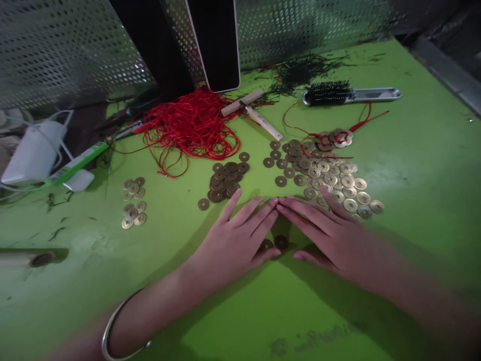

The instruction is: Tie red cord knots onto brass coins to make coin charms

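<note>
My left hand (236, 235) lies flat on the green table (240, 311), fingers stretched out. My right hand (330, 235) lies beside it the same way, and the fingertips of both meet in a point. Between the two thumbs sit two dark brass coins with holes (276, 243), partly shaded by the palms. A heap of darker coins (224, 181) lies just beyond my left fingers. A wider spread of brighter coins (330, 175) lies beyond my right hand, whose fingers overlap its near edge. A silver bangle (112, 326) rings my left wrist.
A tangle of red cord (191, 125) lies at the back, by a black tablet (216, 42) propped against perforated metal. A black hairbrush (338, 93), a wooden stick (242, 103), a small coin group (133, 203) at left, a white charger (33, 150) and coins strung on red cord (334, 138) also lie around.
</note>
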`<action>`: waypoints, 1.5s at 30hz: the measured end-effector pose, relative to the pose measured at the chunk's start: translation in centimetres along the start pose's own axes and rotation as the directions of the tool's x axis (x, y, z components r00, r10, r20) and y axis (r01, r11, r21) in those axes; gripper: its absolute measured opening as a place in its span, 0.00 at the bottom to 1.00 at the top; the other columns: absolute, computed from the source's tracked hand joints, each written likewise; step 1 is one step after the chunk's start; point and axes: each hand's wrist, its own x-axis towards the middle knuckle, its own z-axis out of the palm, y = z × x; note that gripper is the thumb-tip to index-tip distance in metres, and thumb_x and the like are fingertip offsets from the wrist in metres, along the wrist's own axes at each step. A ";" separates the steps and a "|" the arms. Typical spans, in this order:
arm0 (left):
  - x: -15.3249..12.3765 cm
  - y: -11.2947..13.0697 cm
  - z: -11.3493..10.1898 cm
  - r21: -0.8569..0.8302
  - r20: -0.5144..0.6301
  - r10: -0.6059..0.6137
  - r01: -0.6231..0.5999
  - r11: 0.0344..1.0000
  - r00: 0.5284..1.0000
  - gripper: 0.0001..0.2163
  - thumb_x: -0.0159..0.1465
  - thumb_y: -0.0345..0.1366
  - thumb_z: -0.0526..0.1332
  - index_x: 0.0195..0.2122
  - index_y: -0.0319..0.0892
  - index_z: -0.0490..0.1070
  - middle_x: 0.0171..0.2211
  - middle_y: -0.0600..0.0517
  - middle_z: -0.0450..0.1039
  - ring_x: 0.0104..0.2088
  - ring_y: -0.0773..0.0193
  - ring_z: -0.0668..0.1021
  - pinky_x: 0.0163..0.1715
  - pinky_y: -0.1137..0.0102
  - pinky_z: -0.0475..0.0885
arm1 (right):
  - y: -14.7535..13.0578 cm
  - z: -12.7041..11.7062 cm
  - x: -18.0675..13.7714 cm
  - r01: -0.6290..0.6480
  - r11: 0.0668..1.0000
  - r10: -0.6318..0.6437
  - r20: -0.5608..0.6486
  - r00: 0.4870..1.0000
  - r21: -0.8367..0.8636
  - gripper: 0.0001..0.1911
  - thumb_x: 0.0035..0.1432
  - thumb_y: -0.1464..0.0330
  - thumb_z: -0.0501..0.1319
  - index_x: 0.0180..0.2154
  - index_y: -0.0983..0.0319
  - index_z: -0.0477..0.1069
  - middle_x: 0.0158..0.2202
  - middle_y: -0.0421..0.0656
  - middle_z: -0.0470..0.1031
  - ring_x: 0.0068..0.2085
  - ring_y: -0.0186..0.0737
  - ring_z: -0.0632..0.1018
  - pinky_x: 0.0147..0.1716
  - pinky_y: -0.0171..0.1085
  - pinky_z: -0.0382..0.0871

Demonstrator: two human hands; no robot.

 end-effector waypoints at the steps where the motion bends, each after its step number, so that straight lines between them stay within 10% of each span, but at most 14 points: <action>1: 0.3 0.0 0.0 -0.002 0.007 0.004 -0.004 1.000 1.000 0.28 0.70 0.51 0.40 0.63 0.37 0.56 0.63 0.49 0.59 0.63 0.55 0.61 0.65 0.47 0.52 | 0.1 -0.1 0.0 -0.008 1.000 0.008 0.005 1.000 -0.003 0.35 0.67 0.53 0.46 0.65 0.71 0.47 0.65 0.52 0.57 0.63 0.47 0.62 0.66 0.55 0.37; 12: 2.3 -3.8 -1.3 0.103 -0.068 -0.261 0.267 0.958 0.963 0.26 0.70 0.47 0.44 0.63 0.35 0.56 0.63 0.44 0.59 0.64 0.51 0.60 0.64 0.42 0.48 | 0.4 -0.5 -0.2 -0.141 0.989 0.140 -0.030 0.990 -0.048 0.31 0.67 0.57 0.48 0.62 0.72 0.56 0.60 0.54 0.64 0.60 0.51 0.67 0.62 0.56 0.56; 17: 1.5 -3.3 -0.4 0.111 -0.030 -0.138 0.140 0.984 0.990 0.26 0.70 0.48 0.43 0.63 0.35 0.55 0.64 0.46 0.56 0.65 0.53 0.59 0.65 0.43 0.43 | 0.7 -0.6 -0.1 -0.241 0.969 0.236 -0.078 0.968 -0.058 0.30 0.67 0.57 0.48 0.59 0.74 0.61 0.59 0.57 0.64 0.58 0.54 0.69 0.60 0.55 0.61; 30: -1.4 -1.0 -0.8 0.043 -0.036 -0.053 0.054 0.998 0.998 0.19 0.70 0.46 0.46 0.59 0.50 0.63 0.61 0.44 0.62 0.62 0.51 0.65 0.60 0.41 0.57 | -0.3 0.0 0.0 -0.127 0.992 0.126 -0.029 0.992 -0.021 0.29 0.67 0.57 0.48 0.62 0.68 0.56 0.62 0.52 0.62 0.63 0.52 0.61 0.63 0.61 0.51; 45: -1.3 -0.4 -0.2 0.031 -0.113 -0.016 0.019 0.999 0.993 0.19 0.70 0.46 0.47 0.54 0.42 0.67 0.58 0.52 0.67 0.61 0.58 0.66 0.66 0.49 0.45 | -0.9 0.3 0.1 -0.014 0.999 0.014 -0.005 1.000 0.049 0.27 0.67 0.57 0.48 0.62 0.64 0.56 0.65 0.43 0.57 0.66 0.45 0.54 0.66 0.57 0.39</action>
